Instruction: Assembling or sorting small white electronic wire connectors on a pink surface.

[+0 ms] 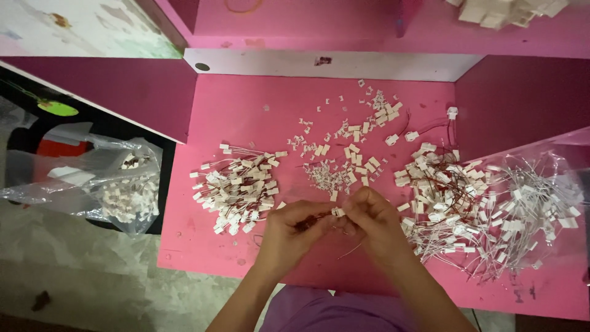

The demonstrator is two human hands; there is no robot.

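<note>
A small white plug is pinched between the fingertips of the left hand and the right hand, both closed around it above the front middle of the pink desk; thin dark wires are gripped in the left hand. A heap of wired plugs is seen just left of the hands, loose white plug shells behind them, and a larger tangle of wired plugs to the right (partly spilling from a clear bag). A second plastic bag lies on the floor, well left of the desk.
</note>
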